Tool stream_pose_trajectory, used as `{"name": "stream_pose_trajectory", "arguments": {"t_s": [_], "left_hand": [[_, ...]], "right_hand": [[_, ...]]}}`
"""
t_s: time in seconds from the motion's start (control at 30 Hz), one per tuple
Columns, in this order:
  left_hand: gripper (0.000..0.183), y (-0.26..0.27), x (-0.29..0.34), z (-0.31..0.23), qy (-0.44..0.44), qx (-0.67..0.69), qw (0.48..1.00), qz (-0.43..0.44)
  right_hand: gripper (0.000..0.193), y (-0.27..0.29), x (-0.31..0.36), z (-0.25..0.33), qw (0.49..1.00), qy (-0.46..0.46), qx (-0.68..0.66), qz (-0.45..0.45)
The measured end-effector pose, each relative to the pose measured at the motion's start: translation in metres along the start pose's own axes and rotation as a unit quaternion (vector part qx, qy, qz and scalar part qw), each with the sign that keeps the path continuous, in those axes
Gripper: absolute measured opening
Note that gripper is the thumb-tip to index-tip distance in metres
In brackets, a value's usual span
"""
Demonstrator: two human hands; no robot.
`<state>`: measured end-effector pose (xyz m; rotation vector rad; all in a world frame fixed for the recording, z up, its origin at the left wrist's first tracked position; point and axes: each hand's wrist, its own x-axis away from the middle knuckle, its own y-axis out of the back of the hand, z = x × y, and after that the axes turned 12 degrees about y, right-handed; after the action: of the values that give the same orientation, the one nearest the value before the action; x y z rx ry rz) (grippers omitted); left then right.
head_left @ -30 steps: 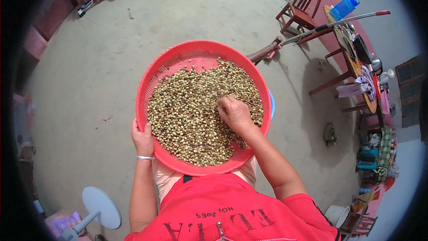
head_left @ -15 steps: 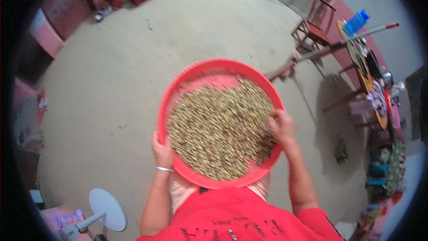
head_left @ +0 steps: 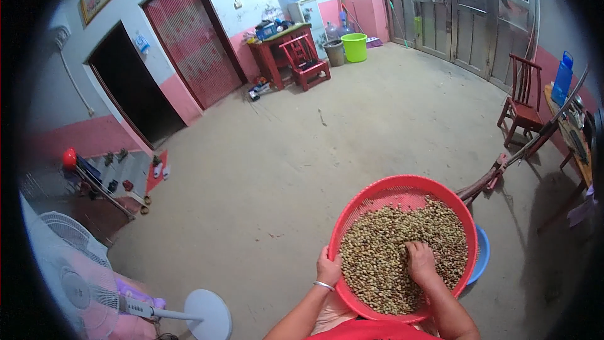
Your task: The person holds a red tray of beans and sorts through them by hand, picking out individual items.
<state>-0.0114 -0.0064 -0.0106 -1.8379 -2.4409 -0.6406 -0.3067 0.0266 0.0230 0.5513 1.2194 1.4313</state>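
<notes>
A round red plastic sieve basket [head_left: 409, 182] rests over my lap, its bottom covered by small greenish-brown seeds [head_left: 377, 249]. At its left side, my left hand [head_left: 328, 268] is closed on the rim, with the thumb up against the edge; a silver bracelet circles that wrist. My right hand [head_left: 421, 263] reaches over the near side into the middle of the seeds. Its fingers are curled together and pointed down, and their tips are hidden, so what they hold does not show. Beyond the basket's right side, a blue basin [head_left: 480, 255] on the floor peeks out.
Wooden poles [head_left: 487, 179] lean from the floor by the basket toward a cluttered table [head_left: 572, 141] at the right. A red chair [head_left: 523, 104] stands near it. At the lower left is a white fan [head_left: 207, 316]. A green bucket [head_left: 355, 48] stands at the back.
My right hand has moved from the basket's right rim inward onto the seeds. The view has tilted up and left, so the basket appears lower right, and the blue basin has come into sight.
</notes>
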Motion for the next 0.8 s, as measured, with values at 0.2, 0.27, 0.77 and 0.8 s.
{"name": "stream_pose_trajectory", "arguments": {"t_s": [0.2,0.27,0.77,0.8], "left_hand": [[0.035,0.008,-0.017,-0.013,-0.049,-0.043,0.997,0.039],[0.037,0.019,-0.023,-0.007,-0.036,-0.070,0.997,0.002],[0.039,0.019,0.021,-0.045,-0.046,0.007,0.995,0.089],[0.038,0.018,0.014,-0.042,-0.033,0.027,0.995,0.092]], "right_hand": [[0.038,0.001,0.030,-0.003,0.990,-0.018,-0.135,-0.030],[0.038,0.012,0.030,-0.001,0.981,-0.012,-0.128,-0.147],[0.014,0.000,0.047,-0.013,0.975,-0.005,-0.137,-0.174],[0.014,0.005,0.045,-0.011,0.978,-0.003,-0.129,-0.162]]}}
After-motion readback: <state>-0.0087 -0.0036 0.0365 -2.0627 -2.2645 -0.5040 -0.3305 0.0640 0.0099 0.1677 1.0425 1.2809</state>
